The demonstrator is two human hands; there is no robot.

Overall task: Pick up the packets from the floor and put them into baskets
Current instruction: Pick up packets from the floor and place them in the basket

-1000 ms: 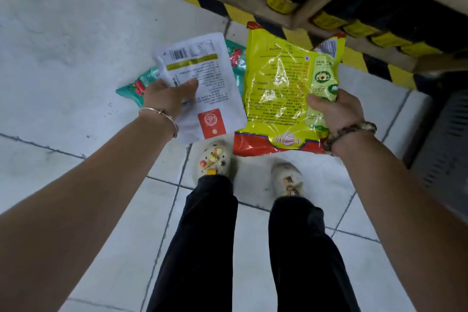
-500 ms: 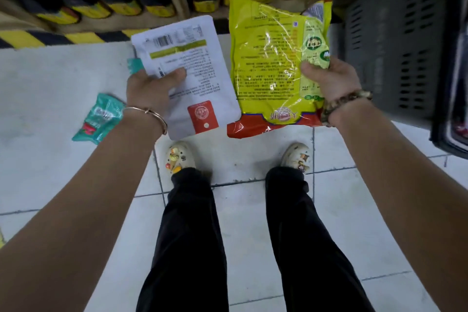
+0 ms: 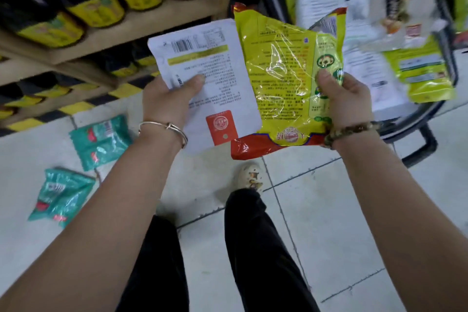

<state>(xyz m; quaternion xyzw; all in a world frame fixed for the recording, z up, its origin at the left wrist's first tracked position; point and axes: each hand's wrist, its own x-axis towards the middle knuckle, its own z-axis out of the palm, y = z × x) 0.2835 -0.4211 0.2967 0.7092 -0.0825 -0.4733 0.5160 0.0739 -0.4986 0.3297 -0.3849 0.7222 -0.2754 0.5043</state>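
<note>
My left hand (image 3: pixel 167 101) grips a flat white packet (image 3: pixel 210 71) with a barcode and a red seal, held up in front of me. Beside it my right hand (image 3: pixel 347 99) holds a yellow packet (image 3: pixel 283 79) with a red bottom edge; the two packets overlap slightly. Two teal packets lie on the floor at the left, one (image 3: pixel 101 141) near the shelf base and another (image 3: pixel 59 194) closer to me. A dark basket (image 3: pixel 420 119) at the upper right holds several white and green packets.
A wooden shelf (image 3: pixel 141 23) of dark bottles with yellow labels runs along the upper left, with yellow-black hazard tape at its foot. My black trouser legs and one pale shoe (image 3: pixel 250 175) stand on the pale tiled floor.
The view has swung right: the basket with its packets now fills the upper right and both held packets are close to it. A second teal packet has come into view on the floor.
</note>
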